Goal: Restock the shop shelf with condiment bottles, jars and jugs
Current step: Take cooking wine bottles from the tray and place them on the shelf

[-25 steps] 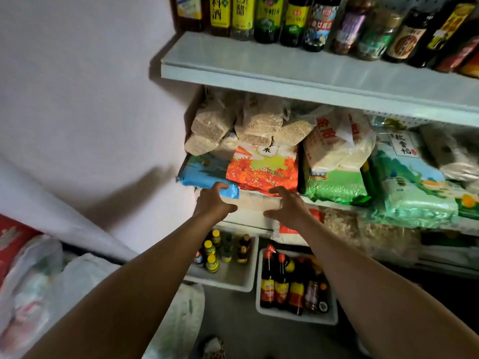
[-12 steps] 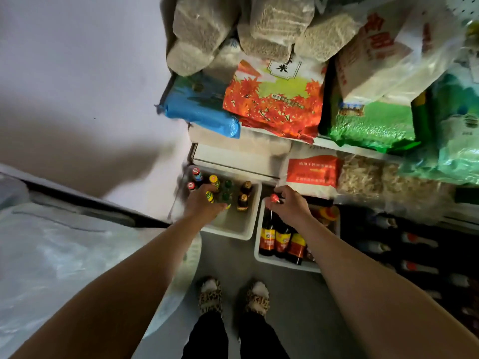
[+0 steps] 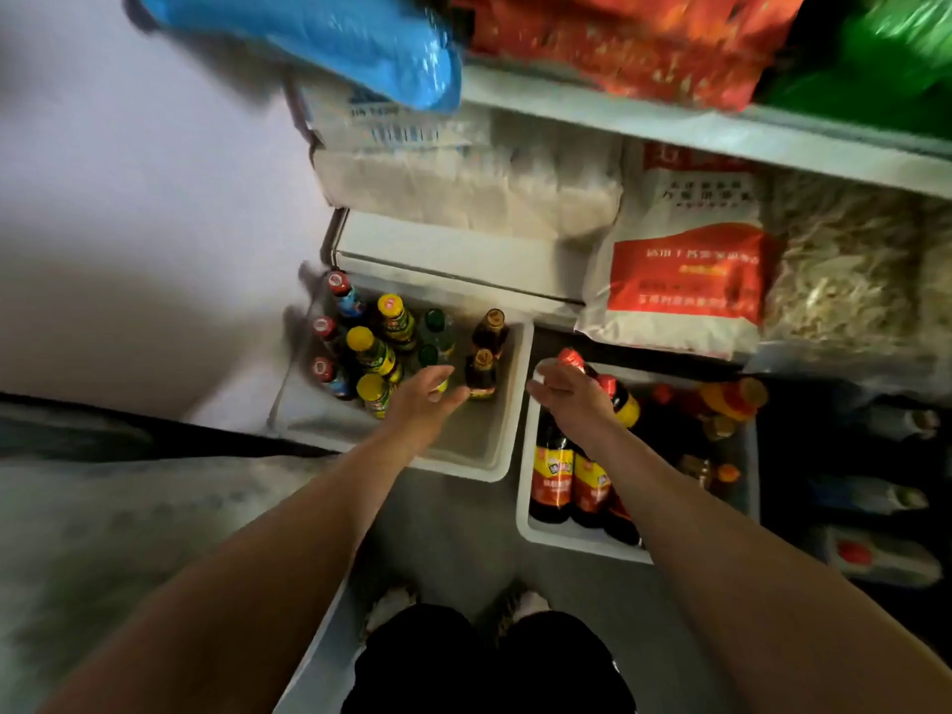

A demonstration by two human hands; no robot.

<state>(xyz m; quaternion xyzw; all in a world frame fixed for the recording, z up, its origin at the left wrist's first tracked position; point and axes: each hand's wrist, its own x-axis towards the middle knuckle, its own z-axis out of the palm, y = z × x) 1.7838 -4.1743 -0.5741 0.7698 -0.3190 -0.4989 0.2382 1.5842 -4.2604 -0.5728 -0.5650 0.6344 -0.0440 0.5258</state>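
1. Nearest: two bare forearms reach forward and down over the grey floor (image 3: pixel 453 528), above dark trouser legs.
2. Left hand (image 3: pixel 420 399): fingers loosely spread, holding nothing, over the left white tub (image 3: pixel 484 456), just beside a small brown bottle with a gold cap (image 3: pixel 481 376).
3. Left white tub: small bottles stand upright at its far end, with yellow caps (image 3: pixel 360 340), red caps (image 3: pixel 323 327) and green caps (image 3: pixel 435 317).
4. Right hand (image 3: pixel 566 399): fingers extended and apart, gripping nothing, against a red-capped dark sauce bottle (image 3: pixel 613 396).
5. Right white tub (image 3: pixel 530 533): tall dark soy-sauce bottles with red-and-yellow labels (image 3: pixel 554 468).
6. Beyond: shelf (image 3: pixel 669 126) with a white-and-red bag (image 3: pixel 685 270) under it; blue bag (image 3: pixel 329 38) above, blurred.
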